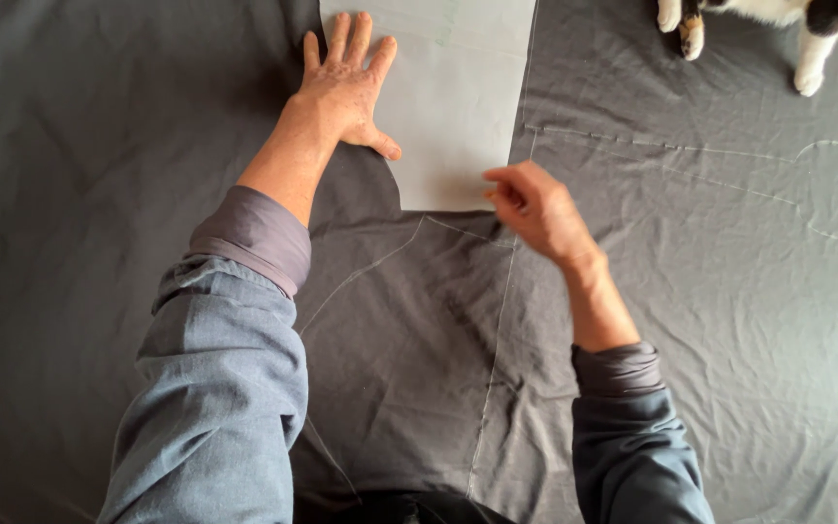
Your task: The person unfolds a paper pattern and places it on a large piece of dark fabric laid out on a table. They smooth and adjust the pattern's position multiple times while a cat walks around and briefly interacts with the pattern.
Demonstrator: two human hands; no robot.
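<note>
A pale grey paper pattern piece [458,107] lies on dark grey fabric [691,291] spread out flat. My left hand [349,82] presses palm-down, fingers spread, on the paper's left edge. My right hand [533,206] is at the paper's lower right corner with its fingers pinched together; it is blurred, and whatever is between the fingers is too small to tell. Faint chalk lines [492,330] run across the fabric below and to the right of the paper.
A black-and-white cat's paws [691,29] stand on the fabric at the top right. More chalk outlines [788,194] cross the fabric on the right. The cloth is wrinkled all over.
</note>
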